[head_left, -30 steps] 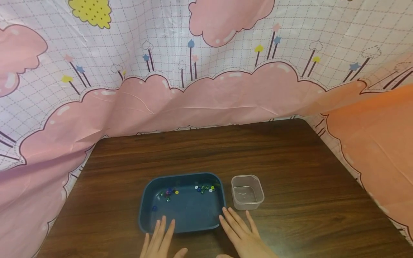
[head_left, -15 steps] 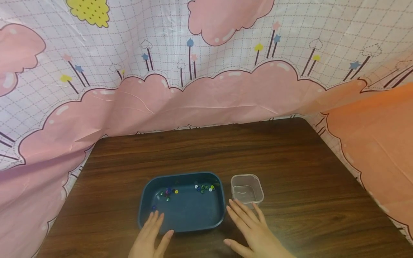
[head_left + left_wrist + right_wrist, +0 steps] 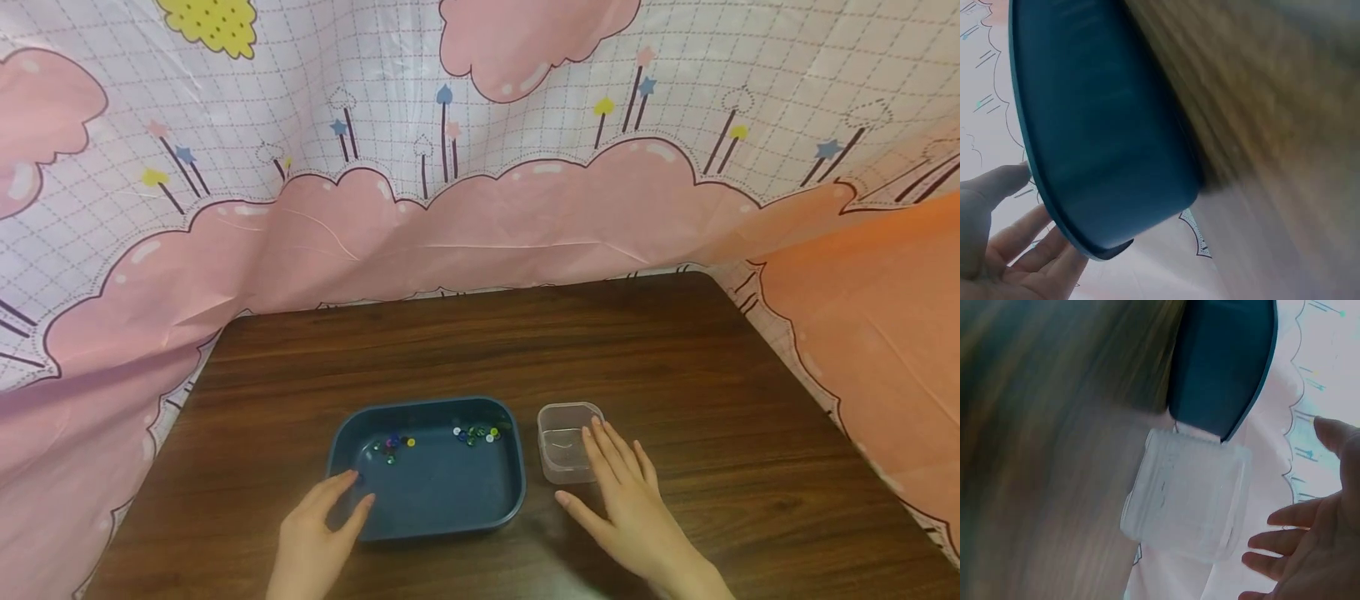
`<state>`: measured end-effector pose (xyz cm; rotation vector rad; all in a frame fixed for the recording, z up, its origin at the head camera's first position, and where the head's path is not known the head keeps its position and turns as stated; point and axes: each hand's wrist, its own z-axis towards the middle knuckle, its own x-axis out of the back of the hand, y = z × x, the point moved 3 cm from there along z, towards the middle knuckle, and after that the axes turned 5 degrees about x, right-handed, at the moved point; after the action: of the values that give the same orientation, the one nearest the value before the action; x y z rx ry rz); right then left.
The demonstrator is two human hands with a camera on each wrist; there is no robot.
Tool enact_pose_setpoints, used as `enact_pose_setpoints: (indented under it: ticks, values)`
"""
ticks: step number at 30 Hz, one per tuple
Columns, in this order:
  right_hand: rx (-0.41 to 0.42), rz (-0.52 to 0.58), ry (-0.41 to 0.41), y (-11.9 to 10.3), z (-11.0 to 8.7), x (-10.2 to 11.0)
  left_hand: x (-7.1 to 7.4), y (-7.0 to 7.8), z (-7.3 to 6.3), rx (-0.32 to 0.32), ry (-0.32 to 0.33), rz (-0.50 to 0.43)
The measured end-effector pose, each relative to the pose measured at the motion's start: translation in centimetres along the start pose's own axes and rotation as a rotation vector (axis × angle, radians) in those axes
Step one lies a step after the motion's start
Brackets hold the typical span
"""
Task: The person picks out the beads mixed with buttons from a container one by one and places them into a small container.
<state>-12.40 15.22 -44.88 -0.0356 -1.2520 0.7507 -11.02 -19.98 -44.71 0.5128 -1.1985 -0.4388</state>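
Left hand (image 3: 309, 540): thumb and fingers parted, holding nothing, over the near-left corner of the dark-blue rounded rectangular tray (image 3: 442, 500); rim contact unconfirmed. Small round multicoloured pieces (image 3: 471, 434) lie mostly in two clusters inside, presumably contained by its raised walls. Right hand (image 3: 632, 510): fingers extended, gripping nothing, at the clear square plastic container (image 3: 562, 473), apparently placed beside the tray for easy reach.

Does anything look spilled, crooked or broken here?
Nothing stands out. The tray and box both sit upright on the table, and the beads I can see lie inside the tray.
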Motion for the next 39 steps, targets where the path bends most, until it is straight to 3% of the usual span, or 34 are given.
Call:
enact_pose_setpoints:
  ticks: [6, 12, 20, 28, 39]
  values:
    - [-0.107, 0.003, -0.046, 1.5, 0.5, 0.0, 0.2, -0.4, 1.1, 0.029, -0.057, -0.057]
    - [-0.141, 0.006, -0.072, 2.9, 1.3, -0.4, 0.0, -0.5, 2.4, -0.024, -0.067, -0.082]
    - [-0.184, 0.013, -0.106, 3.9, 1.9, -0.9, -0.6, -0.8, 3.8, -0.006, -0.219, -0.078]
    - [-0.207, 0.001, -0.132, 4.1, 2.5, -0.8, -1.5, -1.0, 5.0, 0.030, -0.310, -0.075]
    - [-0.256, -0.012, -0.158, 4.1, 3.1, -0.9, -3.2, -1.1, 6.6, 0.046, -0.342, -0.124]
